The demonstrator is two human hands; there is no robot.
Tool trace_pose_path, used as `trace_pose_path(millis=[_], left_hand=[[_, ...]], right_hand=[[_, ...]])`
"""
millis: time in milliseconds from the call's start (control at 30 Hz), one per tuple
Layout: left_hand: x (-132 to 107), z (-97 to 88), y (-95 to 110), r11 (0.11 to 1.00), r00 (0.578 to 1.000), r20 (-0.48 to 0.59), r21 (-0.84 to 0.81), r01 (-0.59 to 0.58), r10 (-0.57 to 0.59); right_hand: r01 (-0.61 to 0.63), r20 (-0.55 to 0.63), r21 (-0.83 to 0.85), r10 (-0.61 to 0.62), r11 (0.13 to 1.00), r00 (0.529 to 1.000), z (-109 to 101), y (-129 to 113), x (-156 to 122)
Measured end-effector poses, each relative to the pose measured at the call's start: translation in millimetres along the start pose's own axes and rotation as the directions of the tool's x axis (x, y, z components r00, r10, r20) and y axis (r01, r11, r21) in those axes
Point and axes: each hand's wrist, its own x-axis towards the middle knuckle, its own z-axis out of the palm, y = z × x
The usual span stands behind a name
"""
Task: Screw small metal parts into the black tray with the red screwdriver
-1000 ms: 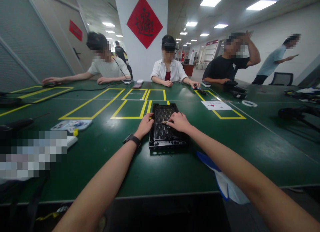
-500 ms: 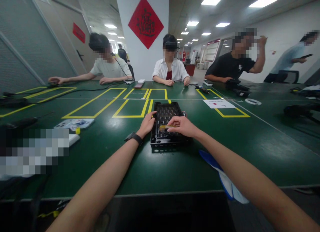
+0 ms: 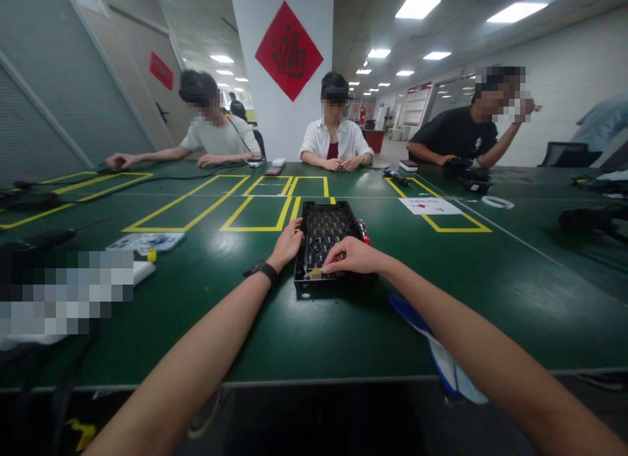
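A black box-like case (image 3: 328, 230) with rows of small shapes inside lies on the green table in front of me. My left hand (image 3: 288, 241) grips the case's left edge, with a dark band on the wrist. My right hand (image 3: 350, 256) is closed in a pinch over the case's near end. It holds a small brush (image 3: 315, 273) with a yellowish-brown head, which touches the near left corner area inside the case. The fingers mostly hide the brush's handle. Something shiny and red (image 3: 366, 239) shows at the case's right side, too small to name.
A blue and white cloth-like item (image 3: 436, 345) hangs over the table's front edge, under my right forearm. At left lie a patterned flat item (image 3: 146, 243) and a dark power tool (image 3: 36, 242). A white paper (image 3: 430, 206) lies right. Several people sit across the table.
My right hand has moved the brush nearer to me, toward the case's near left corner. My left hand stays at the left edge. Across the table, one person's hands have come together.
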Motion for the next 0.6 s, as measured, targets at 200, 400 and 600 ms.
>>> trace_pose_path(millis=[200, 400, 600], left_hand=[[10.1, 0.9, -5.1, 0.988, 0.987, -0.064, 0.018, 0.152, -0.15], [25.0, 5.4, -12.6, 0.991, 0.989, -0.073, 0.033, 0.131, -0.129], [12.5, 3.4, 0.1, 0.994, 0.99, -0.094, -0.003, 0.108, -0.108]], right_hand=[[0.049, 0.002, -0.089, -0.049, 0.995, 0.999, -0.3, -4.7, -2.8], [0.036, 0.012, -0.056, -0.035, 0.998, 0.999, 1.5, -4.6, -5.7], [0.085, -0.036, -0.197, -0.093, 0.977, 0.995, 1.7, -8.5, -6.7]])
